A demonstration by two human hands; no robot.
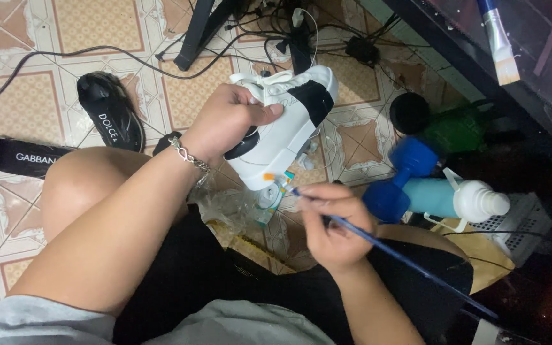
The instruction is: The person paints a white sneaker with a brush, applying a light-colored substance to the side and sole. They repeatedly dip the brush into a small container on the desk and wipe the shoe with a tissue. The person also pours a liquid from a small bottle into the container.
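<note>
My left hand [228,121] grips a white sneaker with black panels [289,124], holding it up over the tiled floor with its heel end toward me. A silver chain bracelet sits on that wrist. My right hand [333,223] pinches a thin blue-handled paintbrush [410,262]; its tip lies near the sneaker's lower edge, where a small orange mark shows. The long handle runs back to the lower right over my knee.
A black shoe [111,115] and a black insole [17,156] lie on the floor at left. Cables and a black stand leg [196,35] cross the top. A blue dumbbell [400,179], teal bottle [455,198], flat brush [501,45] and dark shelf are right.
</note>
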